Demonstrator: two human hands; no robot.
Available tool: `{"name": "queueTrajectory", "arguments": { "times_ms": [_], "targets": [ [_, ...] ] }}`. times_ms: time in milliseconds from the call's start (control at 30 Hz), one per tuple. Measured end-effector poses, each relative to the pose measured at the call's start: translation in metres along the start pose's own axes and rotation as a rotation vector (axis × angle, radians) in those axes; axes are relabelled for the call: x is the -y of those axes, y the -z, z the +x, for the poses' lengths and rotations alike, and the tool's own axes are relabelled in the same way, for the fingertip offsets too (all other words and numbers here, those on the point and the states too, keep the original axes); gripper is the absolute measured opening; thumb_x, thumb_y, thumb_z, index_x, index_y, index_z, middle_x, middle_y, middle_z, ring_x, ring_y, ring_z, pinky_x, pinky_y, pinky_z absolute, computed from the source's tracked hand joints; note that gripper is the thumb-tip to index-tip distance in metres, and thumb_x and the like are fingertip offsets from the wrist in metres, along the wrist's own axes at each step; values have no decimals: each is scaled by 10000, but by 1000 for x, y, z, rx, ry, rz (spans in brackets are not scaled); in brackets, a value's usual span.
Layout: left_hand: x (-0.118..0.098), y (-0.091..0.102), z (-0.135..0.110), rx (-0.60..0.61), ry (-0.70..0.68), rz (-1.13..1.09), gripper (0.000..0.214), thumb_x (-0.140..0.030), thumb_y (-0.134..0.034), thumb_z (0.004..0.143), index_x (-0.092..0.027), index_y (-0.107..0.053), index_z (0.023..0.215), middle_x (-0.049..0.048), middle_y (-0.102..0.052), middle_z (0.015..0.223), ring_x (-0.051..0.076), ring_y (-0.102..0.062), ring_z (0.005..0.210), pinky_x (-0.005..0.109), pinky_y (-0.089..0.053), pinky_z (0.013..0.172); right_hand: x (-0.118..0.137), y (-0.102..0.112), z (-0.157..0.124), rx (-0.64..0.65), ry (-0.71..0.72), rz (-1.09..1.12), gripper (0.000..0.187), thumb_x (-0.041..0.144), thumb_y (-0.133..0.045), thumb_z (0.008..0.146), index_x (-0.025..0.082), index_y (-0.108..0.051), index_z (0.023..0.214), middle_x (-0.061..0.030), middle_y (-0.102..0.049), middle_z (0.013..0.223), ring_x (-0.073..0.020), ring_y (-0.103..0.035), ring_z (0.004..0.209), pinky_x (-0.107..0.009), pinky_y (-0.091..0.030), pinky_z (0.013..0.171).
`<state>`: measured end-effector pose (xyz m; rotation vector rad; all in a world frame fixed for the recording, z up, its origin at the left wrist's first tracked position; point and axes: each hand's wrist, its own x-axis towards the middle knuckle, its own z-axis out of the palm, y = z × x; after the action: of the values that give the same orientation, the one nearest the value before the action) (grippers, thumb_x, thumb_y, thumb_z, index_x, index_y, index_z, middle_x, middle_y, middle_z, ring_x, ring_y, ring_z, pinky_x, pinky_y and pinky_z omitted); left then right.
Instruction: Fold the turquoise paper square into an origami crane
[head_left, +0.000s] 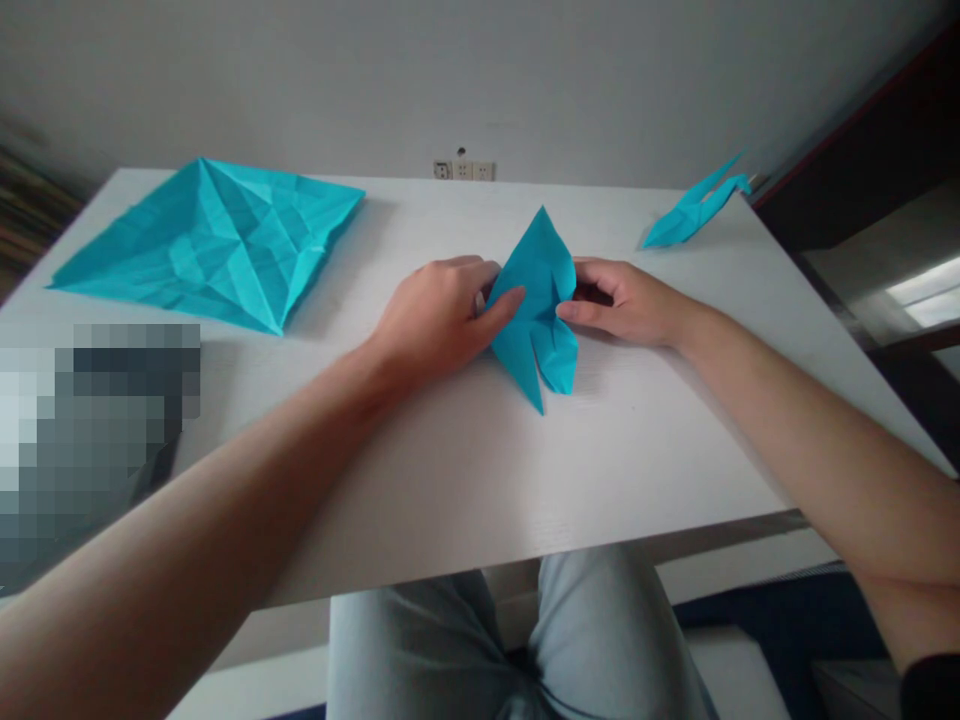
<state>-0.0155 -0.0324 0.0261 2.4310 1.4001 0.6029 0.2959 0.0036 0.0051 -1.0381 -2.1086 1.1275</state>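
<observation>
White worktop (420, 490) set against a plain grey wall (600, 90). Nearest: two legs in light blue jeans (420, 650), under the near edge. Dark sleeve end (934, 690) on the right arm. Pixelated object (97, 430) near the left edge, identity can't be told. Both bare forearms reach in over the near edge.

Folded turquoise origami paper (536, 300) is mid-worktop, slightly right of centre, between the hands. Roughly diamond-shaped, one point toward the far edge; near end split into two flaps, left one sharp, right one blunt. Can't tell if it touches the worktop or is lifted off it.

Left hand (454, 305): thumb flat on top of the paper, other fingers curled behind, pinching its left side; those fingertips are hidden. Right hand (626, 300): thumb tip at the right side, forefinger going behind, pinching there; remaining fingers mostly hidden.

Farther: creased turquoise sheet (225, 245), opened out, near the far left corner. Turquoise origami crane (694, 215), thin neck and tail up, near the far right corner. Wall sockets (463, 171) just above the far edge.
</observation>
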Motion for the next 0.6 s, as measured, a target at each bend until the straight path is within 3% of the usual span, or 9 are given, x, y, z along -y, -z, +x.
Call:
{"name": "queueTrajectory", "arguments": {
  "times_ms": [600],
  "targets": [
    [0, -1, -1, -6, 10, -41, 333, -509, -704, 1205, -268, -757, 980, 102, -808, 968, 309, -760, 950, 416, -532, 841, 6, -1, 0, -4, -4, 5, 654, 917, -1122, 820, 361, -942, 1115, -51, -907, 1185, -379, -812, 1212, -513, -730, 1065]
  ]
}}
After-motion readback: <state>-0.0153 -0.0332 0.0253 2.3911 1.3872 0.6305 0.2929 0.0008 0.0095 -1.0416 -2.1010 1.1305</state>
